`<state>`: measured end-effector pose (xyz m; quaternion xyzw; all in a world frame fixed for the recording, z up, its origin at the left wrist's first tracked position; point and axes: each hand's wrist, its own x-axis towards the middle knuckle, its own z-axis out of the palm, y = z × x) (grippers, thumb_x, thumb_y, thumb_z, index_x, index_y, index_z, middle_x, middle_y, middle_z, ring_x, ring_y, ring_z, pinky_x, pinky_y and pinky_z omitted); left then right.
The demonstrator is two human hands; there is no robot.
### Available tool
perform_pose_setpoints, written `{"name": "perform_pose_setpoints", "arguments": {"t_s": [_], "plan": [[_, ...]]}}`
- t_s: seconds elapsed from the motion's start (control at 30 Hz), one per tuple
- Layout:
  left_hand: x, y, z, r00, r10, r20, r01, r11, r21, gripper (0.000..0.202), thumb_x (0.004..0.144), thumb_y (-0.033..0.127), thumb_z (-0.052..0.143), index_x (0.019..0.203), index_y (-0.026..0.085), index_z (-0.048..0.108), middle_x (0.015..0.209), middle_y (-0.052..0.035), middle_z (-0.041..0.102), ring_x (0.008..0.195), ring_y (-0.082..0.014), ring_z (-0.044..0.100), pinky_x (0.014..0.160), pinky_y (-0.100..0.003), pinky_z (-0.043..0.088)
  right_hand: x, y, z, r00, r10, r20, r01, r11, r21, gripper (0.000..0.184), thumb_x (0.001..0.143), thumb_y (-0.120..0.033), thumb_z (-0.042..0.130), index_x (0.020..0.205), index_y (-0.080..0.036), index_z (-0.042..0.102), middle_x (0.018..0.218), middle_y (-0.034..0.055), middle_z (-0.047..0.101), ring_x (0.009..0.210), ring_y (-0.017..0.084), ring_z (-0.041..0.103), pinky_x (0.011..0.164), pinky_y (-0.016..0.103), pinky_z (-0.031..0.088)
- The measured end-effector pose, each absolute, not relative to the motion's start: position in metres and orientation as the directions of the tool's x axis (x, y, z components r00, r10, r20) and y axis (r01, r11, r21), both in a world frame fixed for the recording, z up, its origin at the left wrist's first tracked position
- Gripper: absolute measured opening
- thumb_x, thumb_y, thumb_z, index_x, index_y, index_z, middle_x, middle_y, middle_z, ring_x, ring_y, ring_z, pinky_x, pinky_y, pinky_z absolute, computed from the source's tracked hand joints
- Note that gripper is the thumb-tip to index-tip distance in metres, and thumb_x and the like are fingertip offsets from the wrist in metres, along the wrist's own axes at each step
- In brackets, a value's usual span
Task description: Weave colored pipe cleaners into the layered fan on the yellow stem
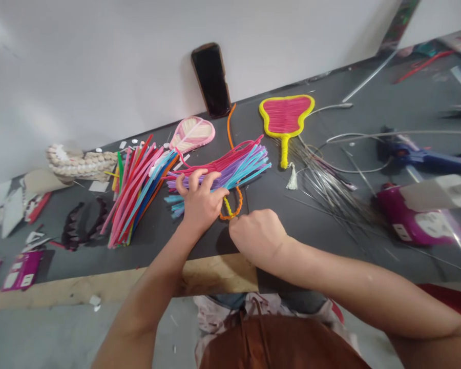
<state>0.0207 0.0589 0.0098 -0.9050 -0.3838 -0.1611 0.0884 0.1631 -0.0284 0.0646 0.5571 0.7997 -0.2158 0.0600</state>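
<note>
Orange loop shaped; yellow strip in work at its lower end

Done: the orange loop (239, 204) shows a crimped, twisted curve and lies on the dark surface (203, 245) between the hands. The yellow strip (227, 206), also twisted, runs down inside it.

Left hand (200, 199): fingers spread over the near side of the purple-and-blue bundle (234, 171), thumb beside the strip. Right hand (258, 233): curled closed, apparently pinching the strip's lower end; fingertips hidden.

Left, by judgement: the join looks unfinished, and the bundle's stems lie loose and straight. The yellow-rimmed fan (287, 117), tassel attached, looks complete.
</note>
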Motion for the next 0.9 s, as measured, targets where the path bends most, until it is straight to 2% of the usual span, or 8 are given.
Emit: {"name": "perform_pose_setpoints", "arguments": {"t_s": [0.37, 0.77, 0.9], "plan": [[0.012, 0.063, 0.014, 0.688, 0.675, 0.265, 0.69, -0.722, 0.05, 0.015, 0.084, 0.023, 0.065, 0.084, 0.034, 0.075, 0.126, 0.0009, 0.063, 0.123, -0.0306, 0.042, 0.1, -0.059, 0.023, 0.162, -0.025, 0.055, -0.383, 0.852, -0.357, 0.913, 0.292, -0.285, 0.027, 0.09, -0.011, 0.048, 0.092, -0.012, 0.075, 0.082, 0.0195, 0.074, 0.083, 0.024, 0.073, 0.069, 0.031, 0.054], [0.019, 0.062, 0.026, 0.825, 0.501, 0.261, 0.552, -0.813, -0.185, 0.017, 0.087, 0.02, 0.06, 0.076, 0.024, 0.071, 0.127, -0.002, 0.062, 0.123, -0.0315, 0.044, 0.111, -0.064, 0.005, 0.162, -0.024, 0.055, -0.376, 0.853, -0.361, 0.915, 0.283, -0.286, 0.028, 0.089, -0.009, 0.048, 0.09, -0.011, 0.075, 0.081, 0.0202, 0.074, 0.081, 0.025, 0.074, 0.066, 0.03, 0.053], [0.018, 0.064, 0.025, 0.849, 0.459, 0.263, 0.515, -0.829, -0.217, 0.02, 0.087, 0.018, 0.059, 0.072, 0.023, 0.07, 0.127, -0.0025, 0.061, 0.123, -0.0308, 0.045, 0.113, -0.065, 0.001, 0.162, -0.025, 0.055, -0.379, 0.853, -0.359, 0.915, 0.288, -0.282, 0.028, 0.089, -0.009, 0.047, 0.09, -0.012, 0.075, 0.081, 0.0197, 0.074, 0.08, 0.024, 0.074, 0.065, 0.03, 0.053]]}}
